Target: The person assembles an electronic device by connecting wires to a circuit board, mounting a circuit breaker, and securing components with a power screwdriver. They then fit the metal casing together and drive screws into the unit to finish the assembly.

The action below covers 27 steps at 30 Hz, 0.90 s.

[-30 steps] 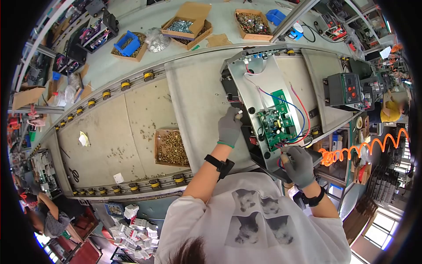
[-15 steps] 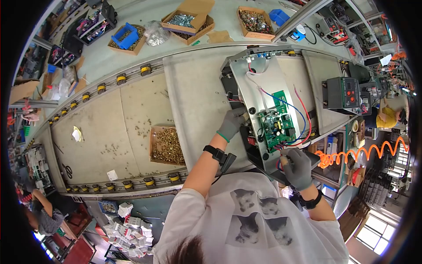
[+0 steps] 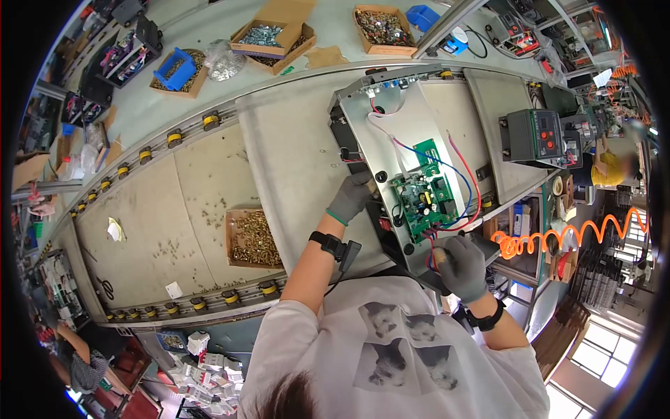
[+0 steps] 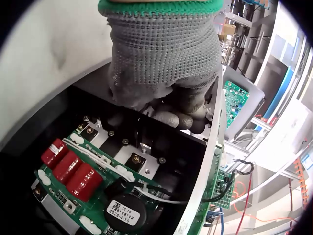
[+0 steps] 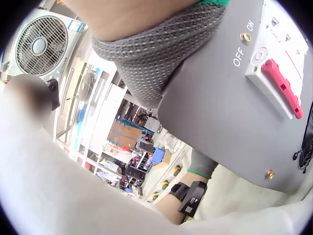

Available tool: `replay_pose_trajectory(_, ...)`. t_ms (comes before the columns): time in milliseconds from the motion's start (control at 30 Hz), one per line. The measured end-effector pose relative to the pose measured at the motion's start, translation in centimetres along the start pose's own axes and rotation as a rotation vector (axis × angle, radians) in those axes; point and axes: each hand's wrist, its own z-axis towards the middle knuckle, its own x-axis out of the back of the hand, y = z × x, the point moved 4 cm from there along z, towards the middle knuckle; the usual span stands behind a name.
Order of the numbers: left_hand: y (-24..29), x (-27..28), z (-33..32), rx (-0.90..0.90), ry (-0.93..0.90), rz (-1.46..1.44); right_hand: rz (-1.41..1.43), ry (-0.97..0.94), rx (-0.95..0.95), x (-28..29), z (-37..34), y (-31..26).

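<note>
A metal machine chassis (image 3: pixel 419 112) lies on the line, carrying a green circuit board (image 3: pixel 426 202) with loose red and blue wires (image 3: pixel 460 167). My gloved left hand (image 3: pixel 350 198) is at its left side, fingers curled round an inner metal edge. In the left wrist view, fingertips (image 4: pixel 166 119) show above a board with red cylindrical parts (image 4: pixel 84 181). My gloved right hand (image 3: pixel 462 267) has its thumb beside the wires at the near end; whether it pinches them I cannot tell. In the right wrist view, a grey ON/OFF panel (image 5: pixel 220 107) with a red-levered switch (image 5: pixel 282 88) hides its fingers.
A carton of brass screws (image 3: pixel 255 239) sits left of the board (image 3: pixel 286 167) under the chassis. Cardboard boxes (image 3: pixel 384 31) of fasteners stand along the back bench. A finished-looking grey unit (image 3: pixel 534 136) stands to the right, near an orange coiled hose (image 3: pixel 558 234).
The head view has shifted, so the scene sits further left. My left fingertips have moved slightly in over the chassis edge. The right hand stays by the wires.
</note>
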Motion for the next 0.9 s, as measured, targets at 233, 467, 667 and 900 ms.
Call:
replay_pose_trajectory(233, 3.2, -1.9, 0.0, 0.009, 0.126, 0.295, -0.051, 0.023, -0.064, -0.4, 0.0, 0.4)
replay_pose_trajectory(467, 3.2, -2.6, -1.6, -0.225, 0.292, 0.451, -0.041, 0.035, -0.12, -0.1, -0.1, 0.3)
replay_pose_trajectory(667, 3.1, -2.1, -1.2, -0.248, 0.267, 0.717, -0.06, 0.056, -0.096, -0.5, -0.1, 0.2)
replay_pose_trajectory(900, 3.0, -2.1, -1.7, -0.11, 0.309, 0.33, -0.054, 0.089, -0.109, -0.5, -0.2, 0.1)
